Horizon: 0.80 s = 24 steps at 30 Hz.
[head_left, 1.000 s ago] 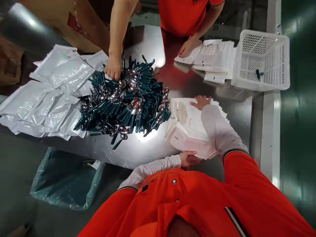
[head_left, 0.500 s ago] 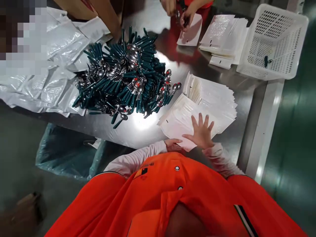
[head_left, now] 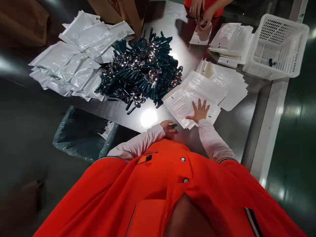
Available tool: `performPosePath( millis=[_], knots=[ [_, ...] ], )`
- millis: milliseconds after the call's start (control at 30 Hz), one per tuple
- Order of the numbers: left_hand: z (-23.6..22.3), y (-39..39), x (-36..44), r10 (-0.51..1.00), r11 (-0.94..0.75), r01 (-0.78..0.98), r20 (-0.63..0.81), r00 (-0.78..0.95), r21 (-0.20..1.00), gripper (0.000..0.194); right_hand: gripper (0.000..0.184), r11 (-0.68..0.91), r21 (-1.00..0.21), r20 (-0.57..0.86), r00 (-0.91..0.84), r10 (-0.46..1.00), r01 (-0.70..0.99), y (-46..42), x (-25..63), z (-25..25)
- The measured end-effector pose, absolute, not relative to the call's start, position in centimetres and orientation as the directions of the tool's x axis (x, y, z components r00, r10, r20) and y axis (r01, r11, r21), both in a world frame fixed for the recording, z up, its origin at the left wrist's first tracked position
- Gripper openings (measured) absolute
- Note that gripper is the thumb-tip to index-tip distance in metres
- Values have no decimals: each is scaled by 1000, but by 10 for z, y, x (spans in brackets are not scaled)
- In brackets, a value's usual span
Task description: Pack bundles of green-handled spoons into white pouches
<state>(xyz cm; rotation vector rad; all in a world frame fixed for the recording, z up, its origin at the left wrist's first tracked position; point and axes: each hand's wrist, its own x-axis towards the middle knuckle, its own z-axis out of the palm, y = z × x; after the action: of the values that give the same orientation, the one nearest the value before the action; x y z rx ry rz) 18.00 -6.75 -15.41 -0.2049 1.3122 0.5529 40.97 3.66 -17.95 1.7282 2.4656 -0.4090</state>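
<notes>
My right hand (head_left: 199,111) lies with fingers spread on a fanned stack of white padded mailer bags (head_left: 187,102). By the table's near edge, my left hand (head_left: 169,128) is open, its fingers apart and nothing visible in them; it sits just off the stack's lower left corner. More white mailer bags (head_left: 232,85) are fanned out under and behind this stack. To the left is a big heap of spoons with dark green handles (head_left: 138,70), some with red spots on the bowls.
Filled white packets (head_left: 71,62) are piled at left beside a cardboard box (head_left: 118,13). A lined bin (head_left: 79,135) stands below the edge. Across the table, a co-worker's hands (head_left: 203,16) work over a bag, near another bag stack (head_left: 229,42) and a white basket (head_left: 276,46).
My left hand has come away from the bag edge it was touching. The upper bags have shifted towards the left over those beneath, with my right hand still flat on them. The view has shifted.
</notes>
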Motion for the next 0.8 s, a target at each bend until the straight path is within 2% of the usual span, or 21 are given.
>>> performPosePath(
  millis=[133, 233, 367, 467, 567, 633, 700, 800],
  knots=[
    [-149, -89, 157, 227, 840, -527, -966, 122, 131, 17, 105, 390, -129, -145, -406, 902, 912, 26, 410, -167],
    [-152, -118, 133, 213, 822, -561, -967, 141, 99, 15, 88, 423, -148, -42, -433, 901, 894, -6, 398, -173],
    [-161, -150, 109, 202, 781, -619, -971, 125, 83, 15, 62, 517, -206, -119, -546, 829, 831, -46, 384, -197],
    [-165, -163, 96, 220, 756, -647, -969, 108, 100, 15, 59, 506, -212, -170, -541, 824, 836, -57, 383, -206],
    [-160, -171, 79, 240, 748, -651, -967, 88, 127, 20, 61, 511, -216, -114, -541, 833, 832, -51, 383, -195],
    [-150, -174, 62, 340, 723, -675, -926, 162, 147, 38, 65, 517, -241, -62, -545, 836, 821, -45, 375, -178],
    [-135, -172, 41, 547, 622, -760, -799, 250, 188, 55, 69, 527, -280, -19, -554, 832, 802, -42, 352, -159],
    [-109, -155, 13, 796, 397, -880, -576, 188, 261, 57, 73, 579, -356, 39, -607, 794, 734, -49, 289, -131]
  ],
)
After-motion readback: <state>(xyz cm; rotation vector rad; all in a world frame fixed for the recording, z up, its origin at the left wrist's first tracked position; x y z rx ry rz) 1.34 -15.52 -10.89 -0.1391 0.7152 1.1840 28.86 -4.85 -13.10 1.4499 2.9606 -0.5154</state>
